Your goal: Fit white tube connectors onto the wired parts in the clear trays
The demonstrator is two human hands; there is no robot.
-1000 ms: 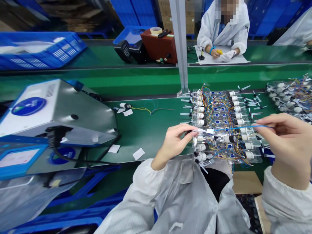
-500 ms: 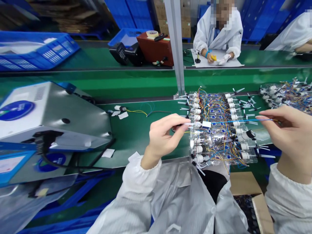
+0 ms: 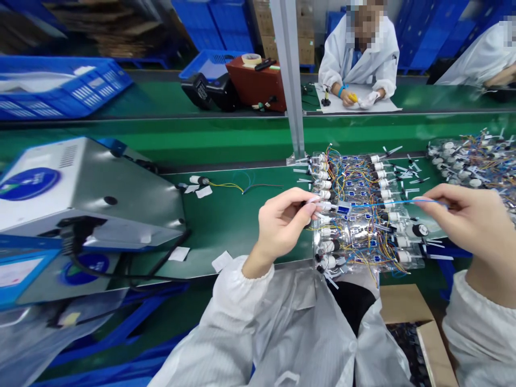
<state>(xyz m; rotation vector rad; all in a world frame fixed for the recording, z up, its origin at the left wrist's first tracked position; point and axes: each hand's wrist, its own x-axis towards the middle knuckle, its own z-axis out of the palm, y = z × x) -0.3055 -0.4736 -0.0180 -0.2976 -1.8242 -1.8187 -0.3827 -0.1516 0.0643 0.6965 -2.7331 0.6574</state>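
My left hand [image 3: 282,223] is closed in a pinch on a small dark part with a white strip [image 3: 313,200]; its far side is hidden by my fingers. My right hand [image 3: 467,220] pinches a thin blue wire [image 3: 397,202], stretched nearly level between the two hands. Near the wire's left end is a small white-edged blue piece [image 3: 344,208]; whether it is joined to the wire I cannot tell. Beneath lies a clear plastic tray [image 3: 317,236] with rows of white-and-black cylindrical parts [image 3: 328,262], colored wires and white strips.
A metal-cased machine [image 3: 133,196] with a black cable stands left. One wired cylindrical part [image 3: 197,180] and white paper pieces [image 3: 221,262] lie on the green bench [image 3: 242,226]. More wired parts [image 3: 475,161] are heaped right. A co-worker [image 3: 358,59] sits opposite.
My left hand has shifted slightly right with its part, and the small piece near it has turned from white to blue facing me. My right hand has moved a little left and down.
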